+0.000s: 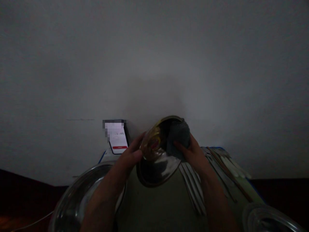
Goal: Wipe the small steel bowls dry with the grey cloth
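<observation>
Over the middle of the table, a shiny metal bowl (pixel 156 170) is held up and tilted, its reflective hollow turned toward me. My left hand (pixel 134 149) grips its left rim, fingers partly hidden behind it. In my right hand (pixel 189 149) a grey cloth (pixel 178 137) is bunched up and pressed against the bowl's upper right inside and rim. The thumb lies across the cloth, and the other fingers are mostly covered.
A lit phone (pixel 118 137) leans against the wall (pixel 154 58). At left stands a large metal basin (pixel 70 199). Several pale sticks (pixel 191 187) and thin utensils (pixel 224 175) lie on the table (pixel 154 206) at right. A clear round container (pixel 270 219) is at lower right.
</observation>
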### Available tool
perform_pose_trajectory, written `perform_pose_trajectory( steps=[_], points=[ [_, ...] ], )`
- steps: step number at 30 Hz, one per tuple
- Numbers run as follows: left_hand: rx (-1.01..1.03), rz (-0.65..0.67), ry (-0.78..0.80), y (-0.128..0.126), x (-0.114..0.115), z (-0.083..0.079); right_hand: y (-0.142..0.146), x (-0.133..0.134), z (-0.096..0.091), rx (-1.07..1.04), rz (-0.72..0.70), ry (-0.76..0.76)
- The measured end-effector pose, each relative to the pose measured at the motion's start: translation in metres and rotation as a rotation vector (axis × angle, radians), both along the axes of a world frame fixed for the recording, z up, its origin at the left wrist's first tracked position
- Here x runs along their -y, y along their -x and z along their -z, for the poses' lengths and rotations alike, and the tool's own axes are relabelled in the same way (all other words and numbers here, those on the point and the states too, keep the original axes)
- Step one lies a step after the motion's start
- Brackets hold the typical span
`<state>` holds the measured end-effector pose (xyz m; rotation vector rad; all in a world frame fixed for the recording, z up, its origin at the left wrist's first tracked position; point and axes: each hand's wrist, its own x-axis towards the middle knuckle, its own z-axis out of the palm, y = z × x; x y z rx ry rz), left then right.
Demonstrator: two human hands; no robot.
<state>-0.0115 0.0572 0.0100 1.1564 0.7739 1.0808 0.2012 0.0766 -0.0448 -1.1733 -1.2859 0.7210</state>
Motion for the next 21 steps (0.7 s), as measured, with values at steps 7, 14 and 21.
perform_pose_trajectory(
  steps=[7,14,21],
  points=[
    [0.1,-0.004,0.072,-0.006,0.007,-0.004,0.012,0.019,-0.021,0.067,0.428,-0.178],
    [0.279,-0.25,-0.18,-0.04,0.017,0.008,0.081,0.011,0.001,-0.64,0.339,0.039],
    [0.244,-0.143,-0.205,-0.032,0.012,0.003,0.049,0.007,0.002,-0.369,0.196,0.073]
  ],
)
